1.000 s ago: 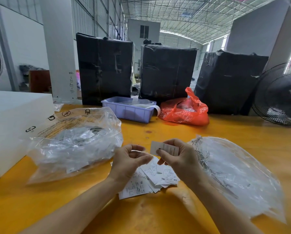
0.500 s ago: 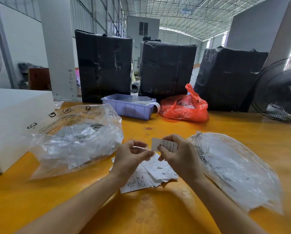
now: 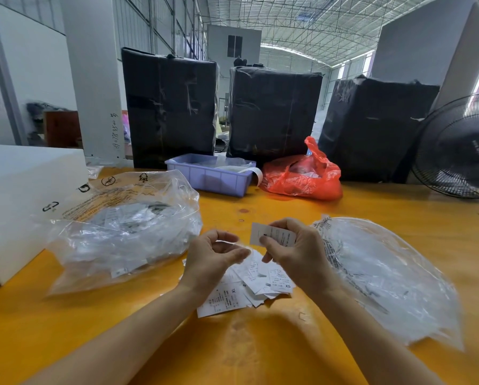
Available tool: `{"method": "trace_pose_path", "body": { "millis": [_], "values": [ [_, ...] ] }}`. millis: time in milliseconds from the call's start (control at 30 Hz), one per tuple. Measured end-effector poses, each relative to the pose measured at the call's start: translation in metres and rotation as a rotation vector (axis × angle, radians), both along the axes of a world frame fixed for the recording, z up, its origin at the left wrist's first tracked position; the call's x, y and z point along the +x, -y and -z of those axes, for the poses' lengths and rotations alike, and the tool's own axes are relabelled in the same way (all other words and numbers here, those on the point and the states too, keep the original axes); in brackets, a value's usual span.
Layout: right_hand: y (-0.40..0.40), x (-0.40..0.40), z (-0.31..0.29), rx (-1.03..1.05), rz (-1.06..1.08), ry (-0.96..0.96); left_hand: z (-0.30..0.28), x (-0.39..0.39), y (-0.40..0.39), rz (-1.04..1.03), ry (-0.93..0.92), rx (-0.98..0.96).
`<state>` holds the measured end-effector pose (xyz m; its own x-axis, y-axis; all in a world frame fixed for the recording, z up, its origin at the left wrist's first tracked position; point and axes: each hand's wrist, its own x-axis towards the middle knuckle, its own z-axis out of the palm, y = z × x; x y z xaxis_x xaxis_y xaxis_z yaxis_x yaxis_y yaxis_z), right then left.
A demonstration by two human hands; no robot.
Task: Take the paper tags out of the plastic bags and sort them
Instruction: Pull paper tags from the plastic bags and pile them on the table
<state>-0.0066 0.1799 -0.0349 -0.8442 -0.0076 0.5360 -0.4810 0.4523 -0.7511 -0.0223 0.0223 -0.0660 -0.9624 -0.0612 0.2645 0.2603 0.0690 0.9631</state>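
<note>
Table [image 3: 288,343] orange-yellow; tags [image 3: 249,279] white, black print; tray [image 3: 213,179] lilac; far bag [image 3: 302,179] red; bales [image 3: 171,107] black

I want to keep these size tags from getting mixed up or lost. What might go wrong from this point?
1. The fan on the table's right could scatter the loose tag pile if it runs.
2. The pile overlaps with mixed sizes showing, so the tag pinched in the right hand may land with the wrong size.
3. The clear bag beside the right forearm could be swept off.
</note>
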Motion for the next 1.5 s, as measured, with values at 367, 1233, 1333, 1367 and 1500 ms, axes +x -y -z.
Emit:
{"method": "trace_pose_path", "body": {
  "millis": [367,1233,1333,1367,1500],
  "values": [
    [-0.002,0.002,-0.001,0.075,-0.100,0.138,-0.001,0.001,0.000,0.071,-0.009,-0.047],
    [-0.008,-0.008,0.001,0.065,-0.179,0.304,-0.005,0.007,-0.005,0.093,0.034,-0.102],
    [-0.009,-0.011,0.003,-0.021,-0.103,0.254,-0.008,0.008,-0.006,0.092,0.079,-0.032],
    [-0.009,-0.012,0.003,-0.031,-0.082,0.239,-0.009,0.009,-0.007,0.093,0.104,-0.006],
    [-0.006,-0.007,0.002,0.008,-0.091,0.214,-0.012,0.013,-0.010,0.084,0.177,0.089]
  ]
}}
